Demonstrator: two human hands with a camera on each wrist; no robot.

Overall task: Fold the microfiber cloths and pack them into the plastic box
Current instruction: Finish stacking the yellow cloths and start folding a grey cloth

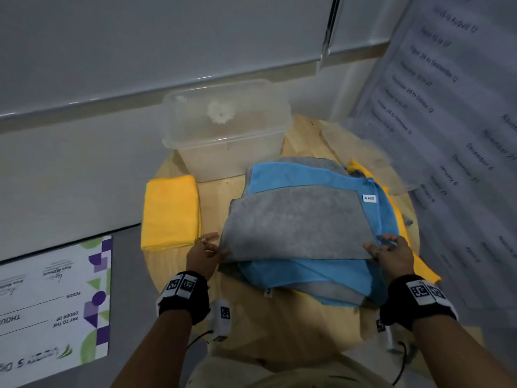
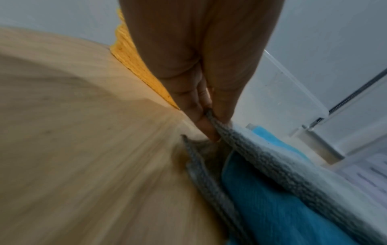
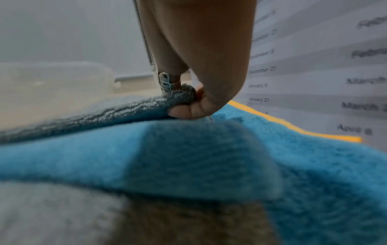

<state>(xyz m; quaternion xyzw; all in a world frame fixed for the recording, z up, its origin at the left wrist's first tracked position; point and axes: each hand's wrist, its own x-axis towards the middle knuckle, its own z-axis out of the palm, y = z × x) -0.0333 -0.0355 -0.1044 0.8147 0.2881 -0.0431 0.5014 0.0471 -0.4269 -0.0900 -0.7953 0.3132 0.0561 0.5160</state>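
Observation:
A grey microfiber cloth (image 1: 296, 225) lies on top of a loose pile of blue (image 1: 291, 175), grey and yellow cloths on the round wooden table (image 1: 251, 312). My left hand (image 1: 208, 252) pinches the grey cloth's near left corner (image 2: 211, 119). My right hand (image 1: 387, 249) pinches its near right corner (image 3: 184, 96), lifted a little off the blue cloth (image 3: 188, 157) beneath. A folded yellow cloth (image 1: 170, 212) lies at the table's left edge. The clear plastic box (image 1: 226, 127) stands open behind the pile, with no cloth in it.
A wall with a rail runs behind the table. A printed board (image 1: 53, 298) lies at the lower left, below table level. A sheet with a printed list of dates (image 1: 447, 107) hangs on the right, close to the pile.

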